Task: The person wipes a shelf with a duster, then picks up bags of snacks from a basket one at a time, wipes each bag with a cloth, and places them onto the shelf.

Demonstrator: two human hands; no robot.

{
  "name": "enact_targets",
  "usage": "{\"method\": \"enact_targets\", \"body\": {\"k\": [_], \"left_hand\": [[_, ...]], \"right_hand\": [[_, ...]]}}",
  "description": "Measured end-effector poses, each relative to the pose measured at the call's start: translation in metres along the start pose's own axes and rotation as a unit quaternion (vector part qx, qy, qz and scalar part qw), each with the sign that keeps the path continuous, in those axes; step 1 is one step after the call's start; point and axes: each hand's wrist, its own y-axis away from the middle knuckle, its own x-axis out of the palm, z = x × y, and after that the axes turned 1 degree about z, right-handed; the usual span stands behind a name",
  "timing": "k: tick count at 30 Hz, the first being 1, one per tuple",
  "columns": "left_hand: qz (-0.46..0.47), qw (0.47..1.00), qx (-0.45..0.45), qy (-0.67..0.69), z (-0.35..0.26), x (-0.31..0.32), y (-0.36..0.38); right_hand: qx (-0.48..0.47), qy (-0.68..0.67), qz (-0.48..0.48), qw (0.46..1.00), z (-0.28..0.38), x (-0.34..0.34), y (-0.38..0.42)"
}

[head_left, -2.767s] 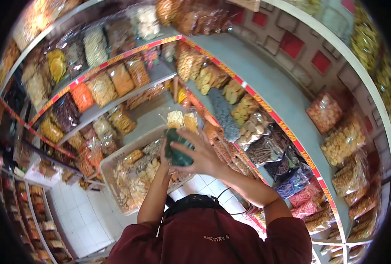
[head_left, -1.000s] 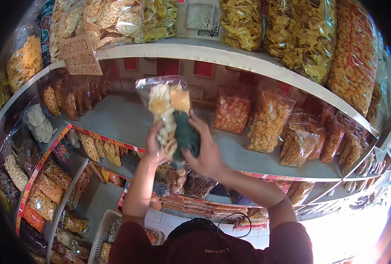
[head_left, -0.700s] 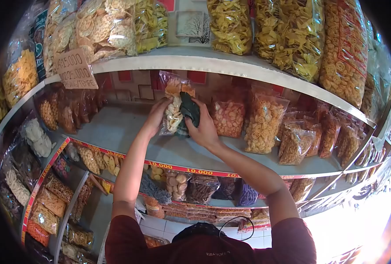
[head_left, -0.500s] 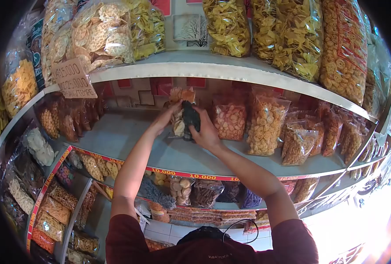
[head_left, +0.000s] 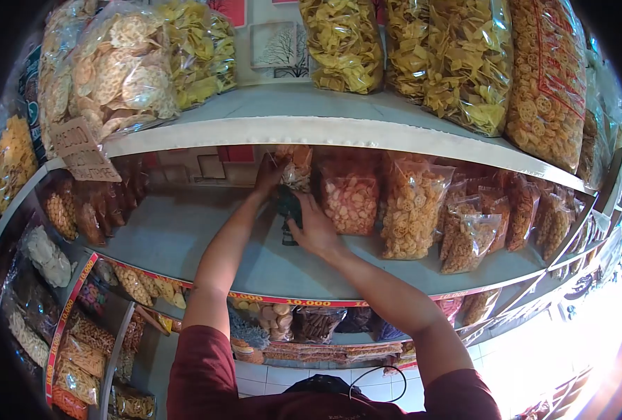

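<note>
On the middle shelf (head_left: 185,217), my left hand (head_left: 270,173) reaches to the back with its fingers closed on the edge of a clear bag of snacks (head_left: 297,171). The bag stands upright beside a bag of pinkish round chips (head_left: 351,203). My right hand (head_left: 315,225) is nearer the front, closed around a bunched dark cloth (head_left: 287,203). One end of the cloth hangs down to the shelf surface. The overhanging upper shelf shades the left fingers, and the cloth's far side is partly hidden behind my right hand.
The white edge of the upper shelf (head_left: 255,129) runs just above my hands. Bags of wheel-shaped snacks (head_left: 417,210) and smaller bags (head_left: 470,241) stand to the right. Dark-filled bags (head_left: 90,213) are at the left. A red price strip (head_left: 307,303) lines the front edge.
The snack bag has gone from between my hands to the back of the shelf with my left hand. My right hand and the cloth have come lower, away from the bag. The view has shifted slightly.
</note>
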Motion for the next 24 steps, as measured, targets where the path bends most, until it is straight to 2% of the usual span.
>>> {"method": "enact_targets", "body": {"k": [5,8,11,14,17,20,22,23,24], "left_hand": [[0.041,0.993,-0.038,-0.103,-0.011,0.011,-0.001],[0.032,0.999,0.002,-0.017,-0.028,0.03,0.01],[0.014,0.997,0.02,-0.067,-0.037,0.032,0.01],[-0.026,0.997,0.005,-0.069,0.017,0.032,-0.012],[-0.04,0.997,-0.016,-0.067,-0.029,0.04,0.008],[0.091,0.993,0.02,-0.072,-0.023,0.025,-0.006],[-0.027,0.987,0.003,-0.16,-0.029,0.02,0.003],[-0.047,0.979,-0.054,-0.192,-0.087,0.026,0.019],[-0.082,0.962,-0.055,-0.253,-0.079,0.018,0.018]], "right_hand": [[0.004,-0.024,0.057,0.998,-0.004,0.0,0.001],[-0.014,-0.017,0.054,0.998,-0.009,0.008,0.0],[0.0,-0.022,0.075,0.997,-0.004,0.003,0.0],[0.008,-0.017,0.081,0.997,-0.006,0.006,0.0],[0.024,0.011,0.087,0.996,-0.004,0.006,0.001],[0.017,0.001,0.084,0.996,0.002,0.0,0.001],[0.0,-0.021,0.045,0.999,0.0,0.004,-0.001],[-0.007,-0.033,0.028,0.999,0.0,0.006,0.0],[-0.015,-0.04,0.019,0.999,0.002,0.005,0.0]]}}
